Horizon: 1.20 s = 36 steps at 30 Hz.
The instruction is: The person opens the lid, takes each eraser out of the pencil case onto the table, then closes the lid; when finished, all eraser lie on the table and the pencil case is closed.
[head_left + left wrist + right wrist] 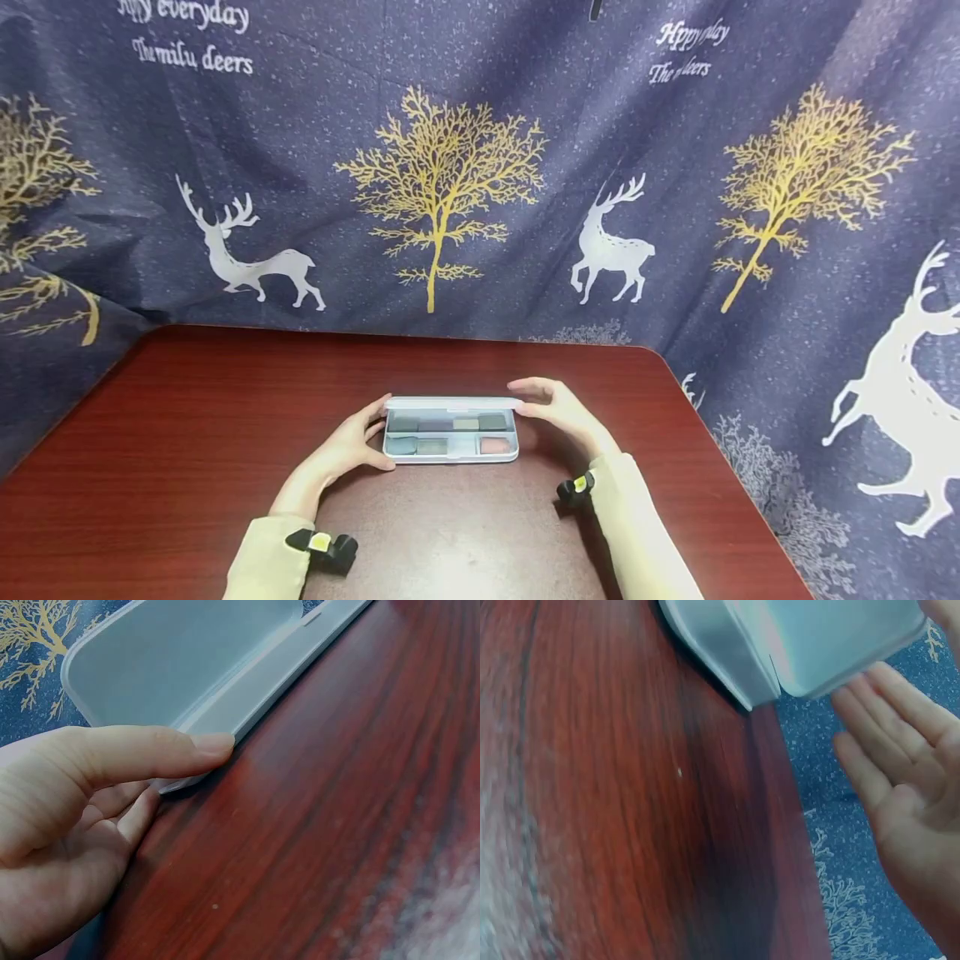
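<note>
This looks like a plain indoor table set-up, screened off with decorative cloth; whether it belongs to a home or a studio cannot be told. The table (187, 467) has a dark red-brown, wood-grained top with rounded far corners and a bright patch of glare along its near side. A dark blue, creased fabric (517, 258) hangs behind the table and past its right edge, printed with a gold tree (437, 221), white deer (615, 250) and, above the table's far left, white lettering (193, 57) reading "The milu deers".
</note>
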{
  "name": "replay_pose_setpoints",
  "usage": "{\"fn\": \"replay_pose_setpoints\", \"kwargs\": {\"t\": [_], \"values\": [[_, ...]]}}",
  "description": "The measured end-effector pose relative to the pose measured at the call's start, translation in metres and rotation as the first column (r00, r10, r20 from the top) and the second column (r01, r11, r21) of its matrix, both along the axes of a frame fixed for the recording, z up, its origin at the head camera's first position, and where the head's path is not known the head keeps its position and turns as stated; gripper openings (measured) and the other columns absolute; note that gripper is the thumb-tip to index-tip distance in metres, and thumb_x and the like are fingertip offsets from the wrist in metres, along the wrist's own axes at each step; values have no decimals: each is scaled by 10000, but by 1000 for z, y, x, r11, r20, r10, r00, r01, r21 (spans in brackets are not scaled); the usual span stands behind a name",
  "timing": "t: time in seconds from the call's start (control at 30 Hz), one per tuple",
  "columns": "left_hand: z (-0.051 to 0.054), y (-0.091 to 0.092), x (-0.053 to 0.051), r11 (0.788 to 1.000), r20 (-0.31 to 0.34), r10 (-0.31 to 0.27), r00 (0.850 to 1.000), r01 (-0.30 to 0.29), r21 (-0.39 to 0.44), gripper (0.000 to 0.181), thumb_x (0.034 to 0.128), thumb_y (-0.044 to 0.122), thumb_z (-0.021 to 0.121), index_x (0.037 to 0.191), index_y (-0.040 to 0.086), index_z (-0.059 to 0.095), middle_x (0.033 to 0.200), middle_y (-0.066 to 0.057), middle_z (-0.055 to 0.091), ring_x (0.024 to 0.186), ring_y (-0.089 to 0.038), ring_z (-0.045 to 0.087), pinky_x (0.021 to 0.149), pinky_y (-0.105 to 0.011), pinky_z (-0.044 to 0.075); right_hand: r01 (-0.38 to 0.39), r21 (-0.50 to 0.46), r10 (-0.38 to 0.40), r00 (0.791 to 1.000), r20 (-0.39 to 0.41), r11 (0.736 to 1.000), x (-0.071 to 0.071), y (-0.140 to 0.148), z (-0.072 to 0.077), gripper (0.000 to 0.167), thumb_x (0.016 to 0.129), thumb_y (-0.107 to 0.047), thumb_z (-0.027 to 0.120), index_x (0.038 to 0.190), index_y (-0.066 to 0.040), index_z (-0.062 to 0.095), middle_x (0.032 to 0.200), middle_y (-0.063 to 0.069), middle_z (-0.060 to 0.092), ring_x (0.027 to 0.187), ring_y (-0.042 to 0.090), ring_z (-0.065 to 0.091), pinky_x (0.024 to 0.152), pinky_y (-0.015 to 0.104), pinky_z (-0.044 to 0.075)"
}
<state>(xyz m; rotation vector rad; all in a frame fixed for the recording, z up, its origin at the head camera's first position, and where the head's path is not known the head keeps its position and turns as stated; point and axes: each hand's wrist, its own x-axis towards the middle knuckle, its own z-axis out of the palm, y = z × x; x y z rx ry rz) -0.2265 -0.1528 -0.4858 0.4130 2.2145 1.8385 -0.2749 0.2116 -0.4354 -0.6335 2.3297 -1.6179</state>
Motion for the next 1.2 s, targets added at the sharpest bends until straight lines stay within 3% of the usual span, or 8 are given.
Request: {"fn": "replay_pose_setpoints", "kwargs": {"t": [0.07,0.13,0.3,0.37,0.53,0.7,0.9,1.2], "values": [[-1,0,0,1000,-15,-1,1000,1,5,1149,576,-211,772,1509,-127,106,1493,-416,218,1391,-538,266,1121,-452,408,46,-19,-46,999,-5,999,-1,-2,-1,378,902,-152,677,1236,20,634,1219,207,662,1139,253,635,1001,253,522],[-2,0,-1,1000,-32,-3,999,3,7,1144,571,-207,773,1499,-147,106,1495,-410,228,1398,-528,266,1144,-467,367,93,-46,-92,996,21,995,1,-6,2,311,907,-177,678,1168,-8,676,1134,178,700,1078,249,653,1005,311,529],[-3,0,-2,1000,-76,-3,997,3,2,1150,551,-188,794,1498,-142,143,1492,-382,282,1411,-493,271,1171,-482,312,162,-67,-162,987,-1,985,-4,-11,2,266,924,-202,660,1101,-7,694,1038,167,721,1013,275,664,1043,525,495],[-4,0,-2,1000,-79,0,997,0,-1,1155,547,-181,799,1503,-130,152,1490,-371,297,1415,-479,273,1175,-474,307,190,-70,-192,981,-28,979,-9,-12,-2,274,931,-189,643,1101,22,685,1015,158,721,980,256,665,1011,500,521],[-4,-1,-2,1000,-75,0,997,-1,-6,1156,549,-175,799,1509,-116,158,1497,-362,289,1419,-476,271,1173,-466,304,283,-88,-289,955,-63,955,-17,-19,-4,279,942,-117,599,1078,119,657,931,105,718,916,267,656,935,502,563],[-4,-1,-1,1000,-56,3,998,-3,-4,1147,557,-182,795,1502,-133,146,1518,-366,256,1417,-487,271,1161,-443,336,388,-140,-391,920,4,911,-26,-29,-7,308,960,-154,595,1048,135,653,827,1,703,791,128,663,925,499,581],[-4,0,0,1000,-38,1,999,-2,-14,1146,569,-171,805,1504,-131,143,1513,-372,261,1414,-487,278,1152,-428,361,447,-175,-440,895,80,877,-30,-37,-9,324,976,-160,575,1056,146,642,810,10,705,726,56,655,873,411,616],[0,0,0,1000,-37,2,999,-3,-18,1154,566,-165,814,1517,-96,166,1508,-350,292,1417,-468,291,1150,-427,369,463,-167,-456,886,81,870,-33,-38,-19,339,983,-157,566,1072,163,633,837,93,717,718,49,641,831,346,628]]}}
